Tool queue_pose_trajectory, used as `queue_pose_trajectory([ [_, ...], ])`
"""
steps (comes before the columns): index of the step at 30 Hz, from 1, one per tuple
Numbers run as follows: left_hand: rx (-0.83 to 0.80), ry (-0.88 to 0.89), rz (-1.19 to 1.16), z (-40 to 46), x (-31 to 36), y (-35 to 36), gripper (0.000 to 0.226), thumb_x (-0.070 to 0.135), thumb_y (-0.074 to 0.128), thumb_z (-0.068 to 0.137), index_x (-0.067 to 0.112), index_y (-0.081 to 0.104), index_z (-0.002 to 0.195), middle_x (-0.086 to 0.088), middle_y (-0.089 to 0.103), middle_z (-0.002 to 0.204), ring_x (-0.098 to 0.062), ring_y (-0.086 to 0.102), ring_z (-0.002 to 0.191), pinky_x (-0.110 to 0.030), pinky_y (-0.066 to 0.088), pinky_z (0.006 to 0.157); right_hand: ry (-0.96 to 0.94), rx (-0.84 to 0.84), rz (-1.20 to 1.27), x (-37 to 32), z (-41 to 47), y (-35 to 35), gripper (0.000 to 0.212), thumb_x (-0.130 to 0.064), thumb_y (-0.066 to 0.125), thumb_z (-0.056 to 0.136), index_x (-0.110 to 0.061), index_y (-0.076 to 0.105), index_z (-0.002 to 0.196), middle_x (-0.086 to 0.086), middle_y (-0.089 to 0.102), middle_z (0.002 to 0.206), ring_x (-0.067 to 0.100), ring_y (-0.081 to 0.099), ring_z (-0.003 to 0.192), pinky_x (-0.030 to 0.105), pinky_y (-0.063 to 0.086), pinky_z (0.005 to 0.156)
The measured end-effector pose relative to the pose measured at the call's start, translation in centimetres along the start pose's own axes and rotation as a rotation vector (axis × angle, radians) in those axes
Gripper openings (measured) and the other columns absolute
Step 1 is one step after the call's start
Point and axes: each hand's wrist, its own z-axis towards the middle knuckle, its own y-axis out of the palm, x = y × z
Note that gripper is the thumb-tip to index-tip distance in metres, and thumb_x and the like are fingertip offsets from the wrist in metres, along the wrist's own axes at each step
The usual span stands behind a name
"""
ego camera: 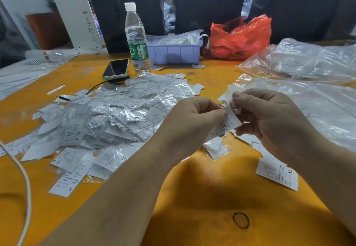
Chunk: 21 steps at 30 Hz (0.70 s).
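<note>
Both my hands are raised over the orange table and work on one white printed size label. My left hand pinches the label at its upper edge. My right hand pinches a small clear plastic sleeve at the label's top, fingers curled round it. A big heap of bagged labels lies left of my hands. Loose labels lie below and right, one marked XL.
At the back stand a water bottle, a phone on a charger, a lilac plastic bin and a red plastic bag. Clear plastic bags pile at the right. A white cable crosses the left edge.
</note>
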Motion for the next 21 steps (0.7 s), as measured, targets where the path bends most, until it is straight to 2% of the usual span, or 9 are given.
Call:
queue_pose_trajectory([
  [3,0.011,0.021,0.023,-0.08,0.09,0.1,0.015,0.021,0.064,0.092,0.016,0.073,0.082,0.007,0.07,0.075,-0.003,0.062,0.065,-0.013,0.046,0.056,-0.007,0.002,-0.018,-0.04,-0.11,0.09,0.03,-0.021,0.059,0.094,-0.014,0.068,0.066,0.008,0.066,0.068,0.022,0.067,0.061,0.027,0.052,0.049],
  [7,0.073,0.053,0.086,-0.07,0.04,0.24,0.017,0.019,0.064,0.092,0.014,0.073,0.078,0.006,0.068,0.073,0.004,0.059,0.062,-0.009,0.043,0.05,-0.032,-0.021,-0.05,-0.2,-0.27,0.32,0.032,-0.022,0.059,0.092,-0.015,0.066,0.062,0.009,0.065,0.065,0.023,0.063,0.058,0.026,0.051,0.049],
  [11,0.135,0.037,0.106,0.07,-0.14,0.13,0.016,0.02,0.066,0.09,0.015,0.072,0.075,0.009,0.067,0.066,0.003,0.058,0.06,-0.015,0.046,0.052,-0.06,-0.025,-0.088,-0.27,-0.44,0.35,0.026,-0.021,0.06,0.091,-0.007,0.066,0.071,0.007,0.065,0.064,0.018,0.061,0.054,0.025,0.052,0.049],
  [15,0.149,0.026,0.081,0.13,-0.07,0.08,0.017,0.019,0.066,0.089,0.013,0.071,0.074,0.004,0.068,0.066,-0.001,0.059,0.058,-0.02,0.047,0.053,-0.08,-0.032,-0.1,-0.28,-0.48,0.44,0.02,-0.013,0.059,0.093,-0.004,0.066,0.076,0.005,0.064,0.063,0.019,0.06,0.055,0.027,0.051,0.049],
  [21,0.172,0.046,0.062,-0.04,0.12,-0.04,0.018,0.023,0.066,0.091,0.014,0.07,0.075,0.009,0.064,0.062,0.001,0.053,0.052,-0.013,0.041,0.047,-0.076,-0.062,-0.108,-0.23,-0.45,0.42,0.018,-0.012,0.061,0.091,-0.008,0.07,0.076,0.005,0.066,0.065,0.02,0.061,0.056,0.028,0.051,0.051],
])
